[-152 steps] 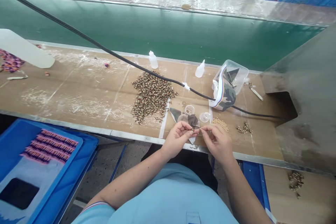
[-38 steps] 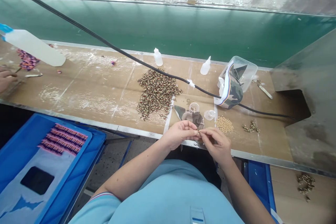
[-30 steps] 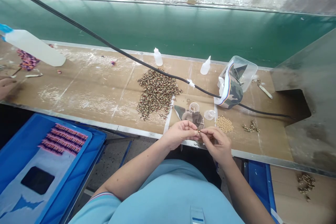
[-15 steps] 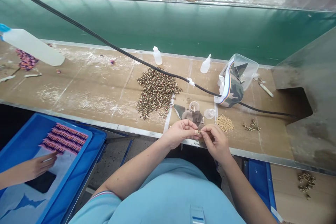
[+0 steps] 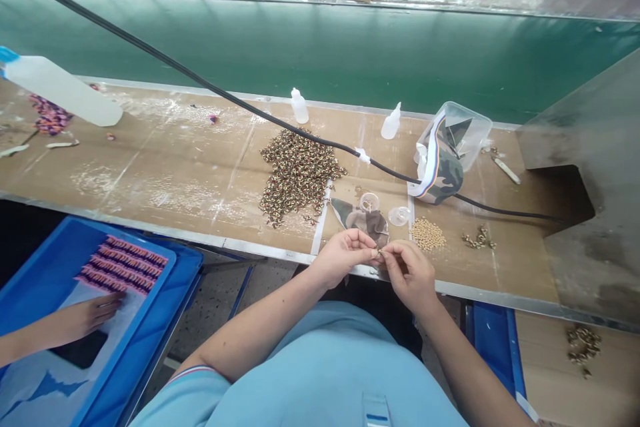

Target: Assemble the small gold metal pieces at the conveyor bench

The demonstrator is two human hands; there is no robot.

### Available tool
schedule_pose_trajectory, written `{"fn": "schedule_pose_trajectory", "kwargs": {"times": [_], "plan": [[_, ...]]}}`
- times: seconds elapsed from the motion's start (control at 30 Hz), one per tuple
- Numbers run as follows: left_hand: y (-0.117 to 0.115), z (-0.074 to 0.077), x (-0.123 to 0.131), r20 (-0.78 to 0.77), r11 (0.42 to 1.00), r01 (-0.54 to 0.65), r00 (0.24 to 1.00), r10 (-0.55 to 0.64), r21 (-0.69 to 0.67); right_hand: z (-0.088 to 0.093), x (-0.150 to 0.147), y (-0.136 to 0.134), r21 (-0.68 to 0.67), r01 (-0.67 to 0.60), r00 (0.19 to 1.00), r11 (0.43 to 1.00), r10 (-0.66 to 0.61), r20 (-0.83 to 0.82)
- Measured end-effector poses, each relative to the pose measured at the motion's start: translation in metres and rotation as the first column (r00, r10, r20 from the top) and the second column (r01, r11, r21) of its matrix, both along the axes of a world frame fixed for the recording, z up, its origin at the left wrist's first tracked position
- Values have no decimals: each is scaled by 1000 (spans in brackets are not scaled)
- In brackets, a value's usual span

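Observation:
My left hand and my right hand meet at the near edge of the brown bench, fingertips pinched together on one tiny brown-and-gold piece. Just beyond the fingers lie a scrap of camouflage cloth, two small clear cups and a little heap of tan beads. A large pile of patterned brown pieces lies to the left of them.
A black cable crosses the bench. Two small white dropper bottles and a clear tub with striped ribbon stand behind. Another person's hand rests in a blue tray with pink strips at lower left. A green belt runs behind.
My hands stay pinched on the small piece at the bench edge. Another person's hand left the far left of the bench and now lies in the blue tray, shifted slightly right.

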State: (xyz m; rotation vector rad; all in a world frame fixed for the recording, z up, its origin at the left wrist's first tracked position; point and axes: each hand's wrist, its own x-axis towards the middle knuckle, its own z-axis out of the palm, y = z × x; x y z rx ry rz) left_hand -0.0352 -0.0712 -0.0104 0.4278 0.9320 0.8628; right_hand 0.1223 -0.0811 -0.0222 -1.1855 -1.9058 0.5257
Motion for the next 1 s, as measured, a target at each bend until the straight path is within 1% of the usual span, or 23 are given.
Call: {"fn": "schedule_pose_trajectory", "kwargs": {"times": [0.13, 0.23, 0.43, 0.53, 0.7, 0.83, 1.0], "plan": [[-2, -1, 0, -20, 999, -18, 1000, 19, 37, -1, 1, 0, -36, -4, 1000, 999, 4, -10], [-3, -2, 0, -22, 998, -27, 999, 28, 59, 0, 1, 1, -38, -22, 999, 999, 21, -28], [-5, -2, 2, -5, 995, -60, 998, 60, 82, 2, 2, 0, -40, 27, 997, 999, -30, -74], [-5, -2, 3, -5, 993, -72, 997, 73, 95, 1, 2, 0, -34, 21, 997, 999, -24, -74], [-6, -4, 3, -15, 992, -60, 998, 62, 108, 1, 2, 1, -44, 0, 999, 999, -1, -35], [-7, -5, 3, -25, 991, -60, 998, 64, 119, 1, 2, 2, -18, -24, 1000, 1000, 24, 3], [-9, -8, 3, -63, 982, -65, 995, 77, 180, 1, 3, 2, 6, -48, 999, 999, 48, 24]]}}
